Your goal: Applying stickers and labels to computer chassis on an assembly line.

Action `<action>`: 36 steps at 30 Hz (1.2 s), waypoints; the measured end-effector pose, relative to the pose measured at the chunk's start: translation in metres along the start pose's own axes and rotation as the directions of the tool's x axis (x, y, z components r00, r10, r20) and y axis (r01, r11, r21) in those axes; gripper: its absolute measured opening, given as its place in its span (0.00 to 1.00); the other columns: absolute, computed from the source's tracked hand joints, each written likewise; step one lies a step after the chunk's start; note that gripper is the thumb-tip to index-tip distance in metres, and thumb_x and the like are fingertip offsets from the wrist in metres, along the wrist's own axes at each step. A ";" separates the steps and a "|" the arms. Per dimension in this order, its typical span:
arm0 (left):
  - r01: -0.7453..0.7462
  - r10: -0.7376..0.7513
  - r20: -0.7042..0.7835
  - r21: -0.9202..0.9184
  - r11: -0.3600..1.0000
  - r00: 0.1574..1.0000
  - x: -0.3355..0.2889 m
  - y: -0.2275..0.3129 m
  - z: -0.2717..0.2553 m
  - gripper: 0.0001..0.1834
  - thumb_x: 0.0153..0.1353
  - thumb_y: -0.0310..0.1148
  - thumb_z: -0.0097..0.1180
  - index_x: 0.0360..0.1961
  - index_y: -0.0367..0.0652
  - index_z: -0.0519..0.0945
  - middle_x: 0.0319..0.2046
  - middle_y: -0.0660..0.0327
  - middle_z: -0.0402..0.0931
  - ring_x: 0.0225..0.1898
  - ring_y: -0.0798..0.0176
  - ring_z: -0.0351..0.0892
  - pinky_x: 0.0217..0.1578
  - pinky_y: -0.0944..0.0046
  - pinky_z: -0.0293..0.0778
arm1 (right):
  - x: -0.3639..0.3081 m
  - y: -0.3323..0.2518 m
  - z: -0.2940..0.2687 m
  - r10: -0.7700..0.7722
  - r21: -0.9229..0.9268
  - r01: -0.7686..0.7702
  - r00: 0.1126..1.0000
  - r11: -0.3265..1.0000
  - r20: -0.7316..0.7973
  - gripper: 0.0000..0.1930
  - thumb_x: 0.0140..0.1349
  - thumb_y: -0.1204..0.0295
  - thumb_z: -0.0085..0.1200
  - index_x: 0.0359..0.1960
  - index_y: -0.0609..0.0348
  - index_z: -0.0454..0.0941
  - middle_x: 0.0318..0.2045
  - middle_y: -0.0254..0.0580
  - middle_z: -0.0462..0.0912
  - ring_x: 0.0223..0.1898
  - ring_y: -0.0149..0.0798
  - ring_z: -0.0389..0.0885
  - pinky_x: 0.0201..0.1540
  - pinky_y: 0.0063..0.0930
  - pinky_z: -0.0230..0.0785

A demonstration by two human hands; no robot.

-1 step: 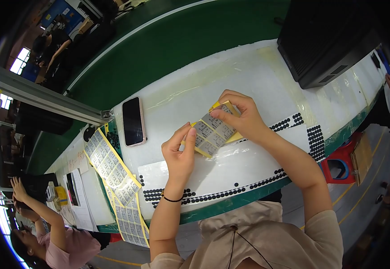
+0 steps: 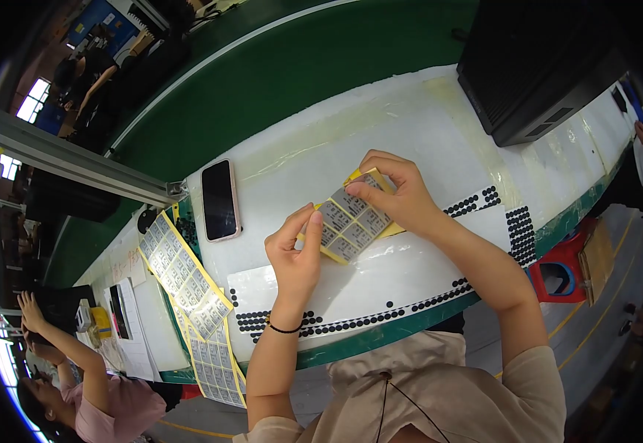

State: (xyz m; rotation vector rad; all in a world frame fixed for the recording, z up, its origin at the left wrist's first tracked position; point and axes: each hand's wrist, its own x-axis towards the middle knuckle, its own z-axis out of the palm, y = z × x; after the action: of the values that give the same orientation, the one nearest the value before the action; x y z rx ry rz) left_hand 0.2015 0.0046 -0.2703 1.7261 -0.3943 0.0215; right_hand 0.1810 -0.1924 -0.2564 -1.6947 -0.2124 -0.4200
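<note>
A small sheet of silver-grey labels on yellow backing is held above the white table between my two hands. My left hand pinches its left edge between thumb and fingers. On the upper right corner, my right hand is closed, its thumb on the front and its fingers behind. The yellow backing shows along the sheet's edges. Below lies a white sheet edged with rows of black round dots, partly covered by my forearms.
A phone lies left of my hands. Larger label sheets overlap at the table's left edge, beside a metal post. A black box-shaped device stands at the back right. A co-worker in pink is at the lower left.
The label sheet has tilted slightly and flattened, showing more of its face. My left hand has shifted a touch leftward; my right hand looks almost still.
</note>
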 end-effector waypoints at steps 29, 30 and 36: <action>-0.026 -0.004 -0.193 -0.157 0.987 0.981 0.003 0.002 -0.002 0.13 0.67 0.33 0.52 0.37 0.30 0.80 0.33 0.62 0.79 0.38 0.73 0.74 0.42 0.74 0.68 | 0.002 0.008 0.005 0.139 0.208 -0.112 0.983 0.972 -0.122 0.08 0.61 0.72 0.58 0.40 0.60 0.79 0.36 0.33 0.78 0.39 0.26 0.74 0.47 0.22 0.67; -0.042 0.001 -0.243 -0.164 0.985 0.970 0.005 0.001 -0.004 0.15 0.68 0.35 0.50 0.39 0.31 0.80 0.35 0.61 0.79 0.39 0.72 0.74 0.45 0.72 0.69 | 0.003 0.008 0.005 0.138 0.208 -0.111 0.983 0.972 -0.122 0.08 0.61 0.72 0.58 0.40 0.60 0.79 0.36 0.33 0.78 0.39 0.26 0.74 0.47 0.22 0.67; -0.057 0.009 -0.270 -0.171 0.984 0.963 0.009 0.000 -0.003 0.21 0.72 0.41 0.41 0.45 0.32 0.77 0.40 0.59 0.78 0.44 0.69 0.75 0.52 0.65 0.69 | 0.002 0.012 0.002 0.052 0.024 -0.049 0.986 0.998 -0.160 0.10 0.62 0.75 0.56 0.44 0.62 0.78 0.39 0.37 0.78 0.41 0.29 0.74 0.51 0.24 0.67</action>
State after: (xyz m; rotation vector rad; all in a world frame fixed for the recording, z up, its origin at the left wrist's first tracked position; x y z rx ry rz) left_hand 0.2104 0.0054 -0.2675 1.5154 -0.2168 0.2367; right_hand 0.1880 -0.1926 -0.2667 -1.6340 -0.0548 -0.5123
